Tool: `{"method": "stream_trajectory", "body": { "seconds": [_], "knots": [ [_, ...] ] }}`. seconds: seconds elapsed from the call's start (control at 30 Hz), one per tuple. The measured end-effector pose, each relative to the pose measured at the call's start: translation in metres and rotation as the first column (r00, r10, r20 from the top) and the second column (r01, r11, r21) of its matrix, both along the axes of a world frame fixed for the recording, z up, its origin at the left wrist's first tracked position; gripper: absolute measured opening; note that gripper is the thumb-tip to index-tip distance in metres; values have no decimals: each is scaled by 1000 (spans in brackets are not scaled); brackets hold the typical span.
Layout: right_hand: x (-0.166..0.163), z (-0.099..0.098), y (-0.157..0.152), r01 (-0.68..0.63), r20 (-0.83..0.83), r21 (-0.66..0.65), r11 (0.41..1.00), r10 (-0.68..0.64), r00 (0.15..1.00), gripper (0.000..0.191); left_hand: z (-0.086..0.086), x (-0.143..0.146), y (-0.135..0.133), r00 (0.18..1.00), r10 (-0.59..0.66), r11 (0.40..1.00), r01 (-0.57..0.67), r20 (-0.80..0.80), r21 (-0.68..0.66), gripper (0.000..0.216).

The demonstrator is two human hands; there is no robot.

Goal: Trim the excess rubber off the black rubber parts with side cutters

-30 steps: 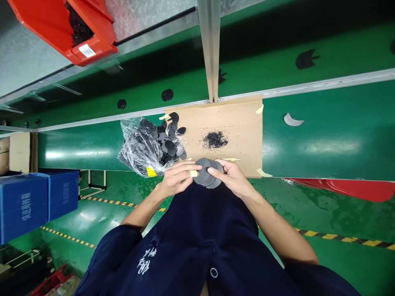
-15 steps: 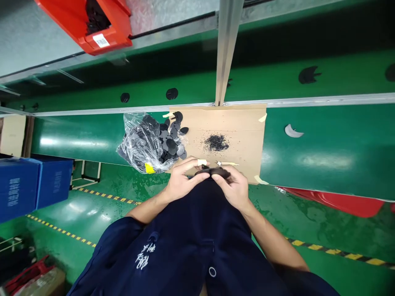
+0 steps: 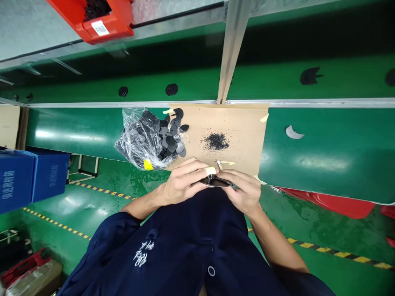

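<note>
Close to my body, a thin dark disc-like part [image 3: 216, 182] is held between both hands, its edge turned toward me. My left hand [image 3: 185, 183] pinches its left side, with pale tape round one finger. My right hand [image 3: 245, 190] grips its right end. Small details on its upper side are partly hidden by the fingers. Just beyond the hands, nippers with pale yellow handles [image 3: 227, 163] lie on a cardboard sheet [image 3: 247, 123]. A pile of tiny black pieces [image 3: 217, 141] sits on that cardboard. To its left, black discs [image 3: 171, 144] spill from a clear plastic bag [image 3: 138, 137].
A grey crescent-shaped piece [image 3: 294, 132] lies on the green bench [image 3: 333, 164] at right. Several black parts rest on the green strip behind the rail [image 3: 101, 105]. A metal post [image 3: 233, 49] rises there. An orange bin [image 3: 114, 26] stands at upper left, blue boxes [image 3: 49, 176] at left.
Both hands have moved slightly nearer my body and turned the dark part, so its upper side shows more. My fingers have shifted along it. The camera view has moved a little.
</note>
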State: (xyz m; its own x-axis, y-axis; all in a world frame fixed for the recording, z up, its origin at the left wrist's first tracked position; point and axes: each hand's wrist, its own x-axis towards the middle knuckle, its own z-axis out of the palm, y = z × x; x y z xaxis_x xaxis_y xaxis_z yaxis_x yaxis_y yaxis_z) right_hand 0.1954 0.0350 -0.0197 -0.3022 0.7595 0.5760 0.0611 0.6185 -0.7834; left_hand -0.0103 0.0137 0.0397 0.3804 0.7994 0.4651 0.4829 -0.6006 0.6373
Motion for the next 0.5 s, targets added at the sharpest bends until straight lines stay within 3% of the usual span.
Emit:
{"method": "stream_trajectory", "body": {
  "seconds": [0.2, 0.5],
  "knots": [
    [5, 3, -5, 38, 27, 47, 998, -39, 999, 28, 6, 2, 2, 998, -70, 997, 70, -1, 31, 34],
    [9, 9, -8, -7, 57, 83, 997, 2, 998, 33, 5, 2, 0, 995, -98, 992, 95, 29, 85, 34]
  ]
}}
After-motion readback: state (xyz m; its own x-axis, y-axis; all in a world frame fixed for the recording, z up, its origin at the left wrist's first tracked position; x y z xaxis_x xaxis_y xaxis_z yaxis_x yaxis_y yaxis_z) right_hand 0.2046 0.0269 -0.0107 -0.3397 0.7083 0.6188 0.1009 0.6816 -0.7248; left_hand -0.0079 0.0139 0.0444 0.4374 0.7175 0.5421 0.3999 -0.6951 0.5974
